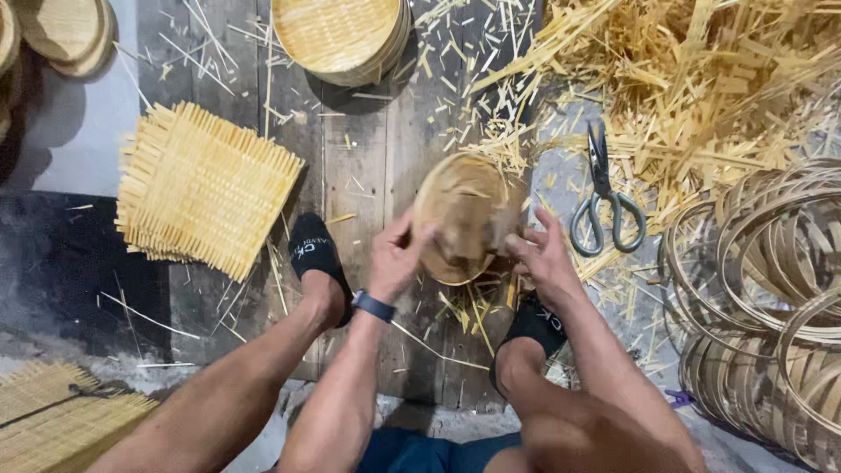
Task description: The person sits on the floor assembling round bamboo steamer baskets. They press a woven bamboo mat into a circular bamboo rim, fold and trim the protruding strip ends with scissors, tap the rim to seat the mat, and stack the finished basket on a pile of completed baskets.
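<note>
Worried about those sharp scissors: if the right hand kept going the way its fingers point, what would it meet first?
Probably the round woven basket, which the right hand already touches. Its fingers point up and left, away from the scissors at its right, though depth is unclear.

bright even light | soft shadows | hands motion-blurred | wide-angle edge distortion

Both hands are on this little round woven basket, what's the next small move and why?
Probably reach the right hand over to the scissors lying just beside it. The round basket, gripped by both hands with the left hand steadying it, seems to have loose strip ends at its lower rim, though blur hides detail.
</note>
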Demonstrator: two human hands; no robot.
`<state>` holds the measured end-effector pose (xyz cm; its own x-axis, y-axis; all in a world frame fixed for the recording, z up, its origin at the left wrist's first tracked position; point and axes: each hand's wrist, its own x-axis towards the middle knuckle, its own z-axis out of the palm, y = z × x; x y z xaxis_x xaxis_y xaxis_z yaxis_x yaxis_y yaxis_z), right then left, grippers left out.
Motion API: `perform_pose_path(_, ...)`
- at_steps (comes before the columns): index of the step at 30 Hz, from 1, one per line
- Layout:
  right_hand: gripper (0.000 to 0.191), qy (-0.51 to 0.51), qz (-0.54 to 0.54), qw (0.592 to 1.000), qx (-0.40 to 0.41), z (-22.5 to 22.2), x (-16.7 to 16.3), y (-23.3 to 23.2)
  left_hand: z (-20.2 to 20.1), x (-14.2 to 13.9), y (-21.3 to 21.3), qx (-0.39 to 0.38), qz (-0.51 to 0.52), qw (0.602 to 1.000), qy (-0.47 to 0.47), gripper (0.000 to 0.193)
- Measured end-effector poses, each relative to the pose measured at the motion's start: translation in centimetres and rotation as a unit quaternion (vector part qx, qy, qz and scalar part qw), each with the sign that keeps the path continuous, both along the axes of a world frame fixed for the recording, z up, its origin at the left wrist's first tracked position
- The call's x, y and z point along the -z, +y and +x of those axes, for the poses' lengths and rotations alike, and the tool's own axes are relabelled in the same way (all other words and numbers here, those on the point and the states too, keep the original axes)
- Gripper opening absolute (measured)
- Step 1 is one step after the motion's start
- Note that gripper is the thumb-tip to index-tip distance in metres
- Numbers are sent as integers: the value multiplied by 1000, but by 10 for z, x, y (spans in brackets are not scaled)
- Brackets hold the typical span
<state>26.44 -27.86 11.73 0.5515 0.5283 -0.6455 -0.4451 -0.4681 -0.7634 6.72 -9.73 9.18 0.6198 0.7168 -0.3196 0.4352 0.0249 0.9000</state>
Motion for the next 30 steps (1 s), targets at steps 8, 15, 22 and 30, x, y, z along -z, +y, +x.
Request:
perform_pose_path(8,58,138,200,963,116,0,-51,42,84,-66,-48,-98,51,983,-148,53)
perform_pose_path(15,45,238,206,931,183,-15,-13,32,101,-59,-28,-57,169,980,-86,45)
perform_pose_path(22,43,249,200,928,191,-28,16,29,94,-40,1,7,183,976,-118,40)
perform_pose_path(30,48,237,169,937,194,-27,14,27,93,-43,2,9,161,976,-147,41)
